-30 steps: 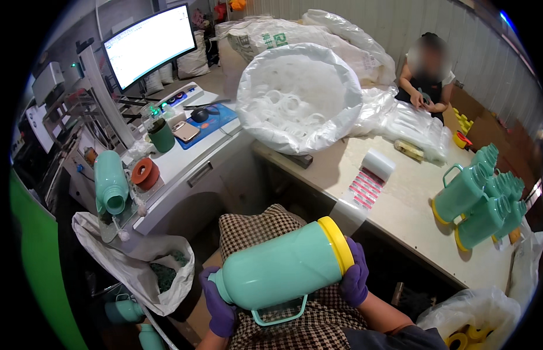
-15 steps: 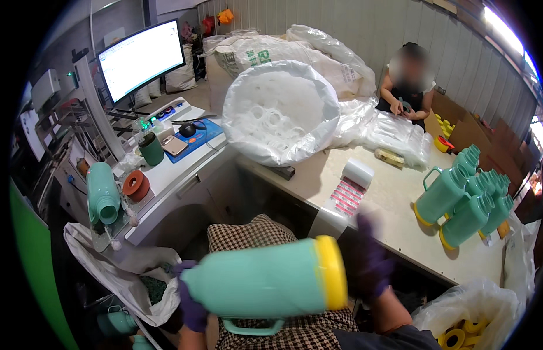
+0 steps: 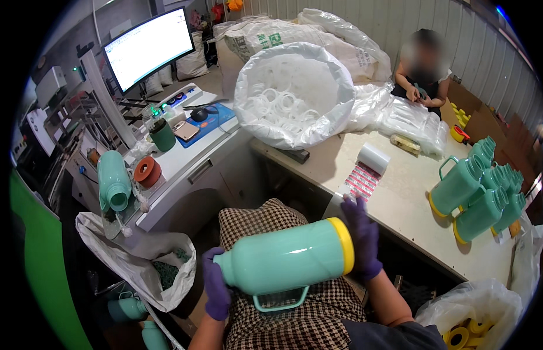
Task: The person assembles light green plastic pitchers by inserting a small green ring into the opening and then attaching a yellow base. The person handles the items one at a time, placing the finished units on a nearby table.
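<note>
Teal vacuum flask [image 3: 286, 256], one, over the houndstooth-clad lap [image 3: 327, 318]; one curled left hand [image 3: 216, 286] round the neck [image 3: 225, 268], one empty right hand [image 3: 362, 238] spread beside the yellow base [image 3: 341, 246]; beyond the lap, one sticker roll [image 3: 373, 159].

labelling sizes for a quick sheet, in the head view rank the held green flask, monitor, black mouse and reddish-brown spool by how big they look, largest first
1. Held green flask
2. Monitor
3. Reddish-brown spool
4. Black mouse
This is apparent size only; the flask looks nearest the camera.
</note>
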A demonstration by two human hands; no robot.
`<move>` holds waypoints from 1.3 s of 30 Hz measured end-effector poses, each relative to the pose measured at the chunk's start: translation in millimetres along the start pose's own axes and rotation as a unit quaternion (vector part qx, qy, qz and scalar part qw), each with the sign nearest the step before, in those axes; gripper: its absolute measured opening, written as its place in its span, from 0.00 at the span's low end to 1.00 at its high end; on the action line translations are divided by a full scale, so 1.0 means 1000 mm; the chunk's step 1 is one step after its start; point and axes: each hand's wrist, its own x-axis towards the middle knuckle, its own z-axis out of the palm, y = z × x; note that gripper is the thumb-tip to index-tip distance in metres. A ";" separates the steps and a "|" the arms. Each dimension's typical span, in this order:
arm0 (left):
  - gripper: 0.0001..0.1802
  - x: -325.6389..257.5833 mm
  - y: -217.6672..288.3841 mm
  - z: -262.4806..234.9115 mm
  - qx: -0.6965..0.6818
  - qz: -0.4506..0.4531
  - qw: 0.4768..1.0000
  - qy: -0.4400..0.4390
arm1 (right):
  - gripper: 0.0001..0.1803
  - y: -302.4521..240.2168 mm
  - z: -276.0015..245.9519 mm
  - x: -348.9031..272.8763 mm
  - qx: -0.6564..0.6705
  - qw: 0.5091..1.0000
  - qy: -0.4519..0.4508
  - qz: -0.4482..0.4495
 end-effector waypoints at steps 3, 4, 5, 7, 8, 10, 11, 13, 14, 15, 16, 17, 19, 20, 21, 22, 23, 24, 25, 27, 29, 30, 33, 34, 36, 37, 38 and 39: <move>0.23 0.012 0.009 0.022 0.041 0.083 0.996 0.010 | 0.47 0.001 0.002 0.005 -0.001 0.999 -0.029 0.026; 0.23 0.015 0.016 0.025 0.067 0.120 0.990 -0.001 | 0.48 0.004 -0.012 0.007 -0.016 0.999 -0.021 0.045; 0.22 0.017 0.026 0.027 0.038 0.111 0.993 -0.012 | 0.49 0.002 -0.023 0.008 -0.031 0.997 -0.012 0.067; 0.21 0.024 0.049 0.032 -0.024 0.088 0.995 -0.033 | 0.54 -0.030 -0.024 0.003 -0.210 0.977 0.017 -0.019; 0.26 0.030 0.060 0.033 -0.040 0.083 0.995 -0.036 | 0.57 -0.051 -0.023 0.001 -0.363 0.923 -0.021 -0.127; 0.27 0.039 0.086 0.050 0.042 0.193 0.975 -0.105 | 0.65 -0.089 -0.009 -0.007 -0.560 0.783 -0.124 -0.239; 0.28 0.046 0.099 0.060 0.090 0.239 0.952 -0.168 | 0.65 -0.092 -0.005 -0.016 -0.586 0.754 -0.133 -0.265; 0.33 0.051 0.145 0.098 0.174 0.276 0.909 -0.259 | 0.65 -0.086 -0.005 -0.029 -0.627 0.714 -0.127 -0.284; 0.38 0.056 0.160 0.119 0.171 0.343 0.883 -0.270 | 0.59 -0.080 -0.015 -0.031 -0.617 0.718 -0.077 -0.312; 0.42 0.056 0.168 0.135 0.168 0.406 0.855 -0.275 | 0.56 -0.076 -0.023 -0.037 -0.598 0.726 -0.004 -0.340; 0.46 0.050 0.171 0.147 0.059 0.304 0.876 -0.369 | 0.55 -0.069 -0.040 -0.050 -0.371 0.899 0.094 -0.211; 0.49 0.046 0.170 0.155 -0.050 0.196 0.869 -0.453 | 0.58 -0.071 -0.051 -0.055 -0.375 0.888 0.163 -0.211; 0.46 0.046 0.146 0.161 -0.069 0.249 0.836 -0.485 | 0.66 -0.084 -0.089 -0.069 -0.551 0.725 0.310 -0.272; 0.42 0.044 0.133 0.161 -0.049 0.257 0.844 -0.467 | 0.70 -0.087 -0.118 -0.079 -0.576 0.667 0.379 -0.282; 0.38 0.043 0.117 0.160 -0.026 0.265 0.852 -0.451 | 0.77 -0.084 -0.161 -0.093 -0.541 0.641 0.459 -0.292; 0.34 0.040 0.096 0.156 -0.040 0.193 0.874 -0.444 | 0.76 -0.080 -0.211 -0.108 -0.541 0.644 0.455 -0.292; 0.30 0.036 0.071 0.152 -0.052 0.119 0.891 -0.436 | 0.75 -0.078 -0.245 -0.112 -0.559 0.632 0.458 -0.279; 0.26 0.033 0.053 0.149 -0.061 0.046 0.902 -0.425 | 0.75 -0.074 -0.272 -0.113 -0.574 0.621 0.462 -0.266; 0.24 0.031 0.042 0.145 -0.040 0.047 0.910 -0.409 | 0.74 -0.070 -0.288 -0.109 -0.589 0.609 0.465 -0.256; 0.19 0.027 0.026 0.143 -0.002 0.045 0.923 -0.382 | 0.75 -0.080 -0.304 -0.086 -0.589 0.612 0.467 -0.246; 0.18 0.022 0.025 0.141 -0.029 0.009 0.930 -0.367 | 0.76 -0.090 -0.324 -0.050 -0.591 0.603 0.480 -0.238; 0.17 0.021 0.024 0.143 -0.050 -0.009 0.931 -0.361 | 0.77 -0.096 -0.341 -0.033 -0.598 0.585 0.493 -0.240; 0.16 0.023 0.018 0.144 -0.063 -0.053 0.923 -0.375 | 0.77 -0.112 -0.395 -0.004 -0.674 0.456 0.561 -0.153; 0.16 0.022 0.013 0.139 -0.059 -0.058 0.925 -0.370 | 0.77 -0.115 -0.401 0.010 -0.667 0.438 0.597 -0.082; 0.16 0.019 -0.001 0.125 -0.046 -0.069 0.935 -0.346 | 0.76 -0.112 -0.396 0.046 -0.646 0.404 0.645 0.062; 0.16 0.020 -0.005 0.118 -0.033 -0.041 0.944 -0.326 | 0.73 -0.117 -0.390 0.056 -0.657 0.385 0.641 0.096; 0.16 0.021 -0.006 0.106 -0.013 -0.017 0.955 -0.295 | 0.70 -0.117 -0.375 0.071 -0.671 0.375 0.626 0.133; 0.17 0.022 -0.005 0.094 0.004 0.007 0.963 -0.268 | 0.65 -0.113 -0.372 0.071 -0.722 0.384 0.571 -0.077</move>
